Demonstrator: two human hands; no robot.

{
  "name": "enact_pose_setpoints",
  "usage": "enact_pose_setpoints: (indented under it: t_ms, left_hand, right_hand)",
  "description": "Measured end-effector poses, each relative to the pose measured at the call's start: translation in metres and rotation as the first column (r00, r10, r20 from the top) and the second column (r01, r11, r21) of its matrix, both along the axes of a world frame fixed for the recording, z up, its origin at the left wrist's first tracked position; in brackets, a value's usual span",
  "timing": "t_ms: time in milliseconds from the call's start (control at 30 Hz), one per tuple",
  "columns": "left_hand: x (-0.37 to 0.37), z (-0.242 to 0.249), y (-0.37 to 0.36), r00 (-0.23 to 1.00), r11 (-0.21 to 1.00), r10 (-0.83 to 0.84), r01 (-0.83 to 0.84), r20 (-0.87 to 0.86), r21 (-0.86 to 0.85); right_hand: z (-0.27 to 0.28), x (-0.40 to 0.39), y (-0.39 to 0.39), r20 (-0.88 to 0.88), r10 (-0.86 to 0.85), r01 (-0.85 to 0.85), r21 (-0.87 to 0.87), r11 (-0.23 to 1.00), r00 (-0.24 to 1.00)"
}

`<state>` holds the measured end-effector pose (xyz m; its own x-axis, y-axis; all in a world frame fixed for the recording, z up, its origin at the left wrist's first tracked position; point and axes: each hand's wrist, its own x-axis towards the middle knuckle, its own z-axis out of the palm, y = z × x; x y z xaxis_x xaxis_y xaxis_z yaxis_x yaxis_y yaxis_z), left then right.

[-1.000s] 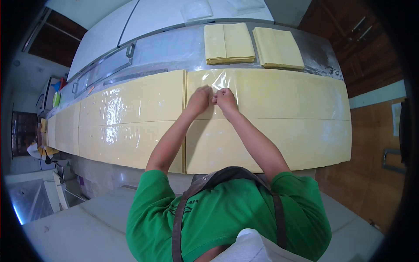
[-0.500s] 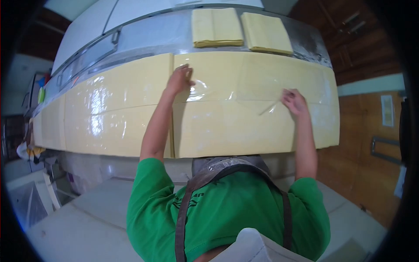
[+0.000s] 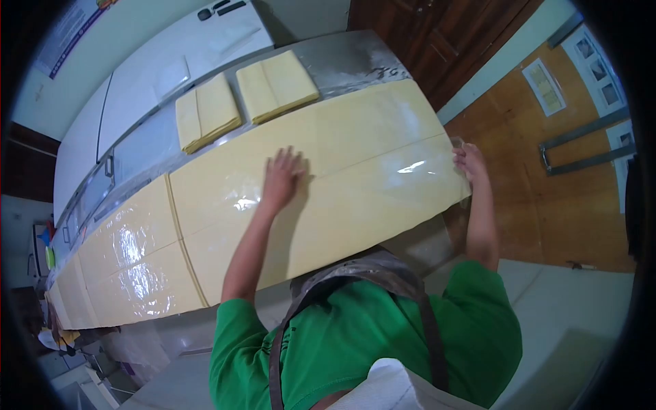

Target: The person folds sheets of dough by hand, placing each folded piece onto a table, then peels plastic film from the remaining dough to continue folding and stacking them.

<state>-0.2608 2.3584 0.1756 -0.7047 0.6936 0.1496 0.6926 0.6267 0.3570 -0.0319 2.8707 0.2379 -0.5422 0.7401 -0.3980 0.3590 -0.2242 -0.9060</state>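
Note:
A long pale yellow sheet, dough-like, (image 3: 342, 212) runs across the counter with shiny clear plastic film (image 3: 242, 203) over it. My left hand (image 3: 280, 181) is over the film near the middle of the sheet, fingers spread and holding nothing. At the sheet's right end, my right hand (image 3: 470, 162) has its fingers closed on the edge of the film, which shows as a clear fold beside the fingertips. Left of my left hand, a thick raised edge (image 3: 179, 229) crosses the sheet, and the glossy part continues beyond it.
Two folded yellow stacks, a left one (image 3: 207, 113) and a right one (image 3: 277, 85), lie behind the sheet on the metal counter (image 3: 335, 61). A white chest-like unit (image 3: 184, 48) stands behind. To the right is a wooden door (image 3: 519, 184) with a metal handle (image 3: 588, 140).
My view has turned to the right. My right hand has gone from over the sheet to its right end, drawing the film along. The fingers of my left hand have spread.

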Motion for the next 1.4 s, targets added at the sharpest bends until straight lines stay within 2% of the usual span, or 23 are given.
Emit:
enact_pose_setpoints:
  t_ms: [133,167,200,233,267,300,333,400,467,567,700,767,833,900,933,967,1000,1033,1100,1167,1200,1300,1400]
  left_hand:
    - [0.008,-0.016,0.115,0.999,1.000,0.016,-0.016,0.040,0.010]
    - [0.009,-0.016,0.131,0.997,0.998,0.043,-0.040,0.064,-0.045]
    - [0.008,-0.015,0.141,0.998,0.998,0.033,-0.030,0.058,-0.058]
    - [0.007,-0.011,0.151,0.997,0.988,0.073,-0.070,0.017,-0.137]
    - [0.006,-0.007,0.160,0.994,0.972,0.109,-0.113,-0.029,-0.208]
    - [0.005,-0.003,0.167,0.995,0.973,0.099,-0.103,-0.033,-0.208]
    - [0.003,0.001,0.171,0.992,0.964,0.126,-0.122,-0.001,-0.234]
    - [-0.001,0.012,0.179,0.984,0.943,0.171,-0.147,0.056,-0.298]
    - [-0.005,0.005,0.196,0.984,0.946,0.163,-0.137,0.066,-0.294]
    - [0.013,-0.001,0.225,0.996,0.970,0.094,-0.089,0.009,-0.224]
    - [0.045,0.015,0.263,0.991,0.953,0.130,-0.133,-0.030,-0.272]
    - [0.065,0.032,0.269,0.989,0.994,-0.109,0.108,0.098,0.015]
    - [0.115,0.111,0.268,0.681,0.883,-0.459,0.279,0.570,0.378]
    - [0.158,0.136,0.255,0.337,0.719,-0.675,0.104,0.656,0.687]
    - [0.169,0.138,0.245,0.340,0.674,-0.688,-0.026,0.641,0.738]
    - [0.169,0.134,0.236,0.340,0.676,-0.681,-0.047,0.648,0.735]
    - [0.161,0.129,0.220,0.390,0.740,-0.534,-0.215,0.750,0.638]
    - [0.151,0.124,0.199,0.408,0.764,-0.367,-0.381,0.836,0.521]
    - [0.124,0.092,0.132,0.412,0.705,-0.250,-0.543,0.876,0.456]
    - [0.103,0.071,0.062,0.527,0.636,-0.147,-0.598,0.837,0.488]
    - [0.093,0.067,0.026,0.544,0.588,-0.076,-0.652,0.835,0.479]
    - [0.072,0.049,-0.089,0.495,0.358,0.034,-0.817,0.868,0.452]
    - [0.067,0.017,-0.204,0.479,0.157,-0.018,-0.866,0.878,0.476]
  right_hand:
    - [-0.020,0.038,0.134,0.014,-0.012,0.009,0.203,0.979,1.000]
    - [-0.027,0.076,0.183,-0.208,0.037,0.012,0.229,0.973,0.977]
    - [-0.008,0.111,0.214,-0.094,-0.063,0.092,0.344,0.934,0.994]
    - [0.016,0.154,0.229,-0.279,-0.197,0.262,0.220,0.940,0.940]
    - [0.008,0.225,0.294,-0.383,-0.117,0.205,0.199,0.958,0.916]
    - [0.014,0.293,0.340,-0.393,-0.049,0.159,0.253,0.954,0.918]
    - [0.045,0.345,0.341,-0.461,-0.230,0.338,0.166,0.926,0.857]
    - [0.077,0.474,0.400,-0.486,-0.153,0.324,0.290,0.900,0.861]
    - [0.141,0.526,0.383,-0.472,-0.279,0.438,0.269,0.858,0.836]
    - [0.232,0.473,0.269,-0.456,-0.292,0.442,0.266,0.857,0.841]
    - [0.244,0.333,0.152,-0.461,-0.187,0.385,0.385,0.839,0.868]
    - [0.221,0.251,0.099,-0.377,-0.028,0.179,0.373,0.910,0.926]
    - [0.181,0.166,0.032,-0.297,0.216,-0.130,0.283,0.950,0.930]
    - [0.145,0.085,-0.043,-0.103,0.308,-0.296,0.118,0.948,0.946]
    - [0.081,0.060,-0.066,-0.251,0.446,-0.391,0.238,0.889,0.859]
    - [0.073,0.040,-0.112,-0.391,0.461,-0.465,0.091,0.881,0.796]
    - [0.036,0.027,-0.137,-0.500,0.575,-0.596,0.138,0.791,0.647]
    - [0.055,0.022,-0.166,-0.313,0.675,-0.635,0.234,0.737,0.668]
    - [0.063,0.025,-0.199,-0.266,0.738,-0.668,0.313,0.675,0.621]
    - [0.052,0.031,-0.220,0.382,0.653,-0.616,0.771,0.165,0.653]
    - [0.034,0.034,-0.219,0.496,0.637,-0.708,0.697,0.113,0.590]
    - [0.013,0.046,-0.220,0.702,0.483,-0.822,0.565,0.070,0.523]
    - [0.002,0.069,-0.210,0.723,0.319,-0.790,0.581,0.197,0.612]
